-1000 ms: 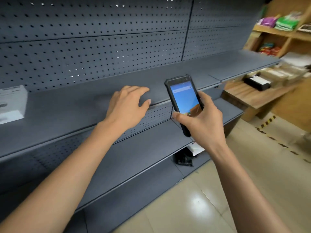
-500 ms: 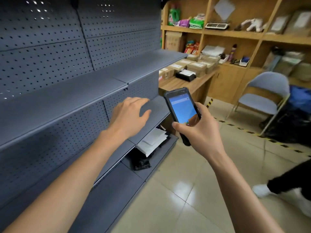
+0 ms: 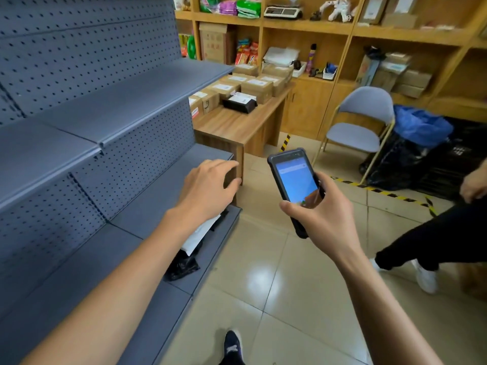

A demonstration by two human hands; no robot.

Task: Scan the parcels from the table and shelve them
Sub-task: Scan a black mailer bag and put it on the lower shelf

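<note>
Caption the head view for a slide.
Right hand holds the scanner, left hand hangs open beside the grey shelves; parcels wait on the table ahead.

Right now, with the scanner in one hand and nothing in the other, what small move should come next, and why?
Probably step toward the wooden table and reach the empty left hand for the black parcel with the white label at the front of the stack. The right hand already grips the black handheld scanner with the lit blue screen, but no parcel is within reach to scan.
</note>
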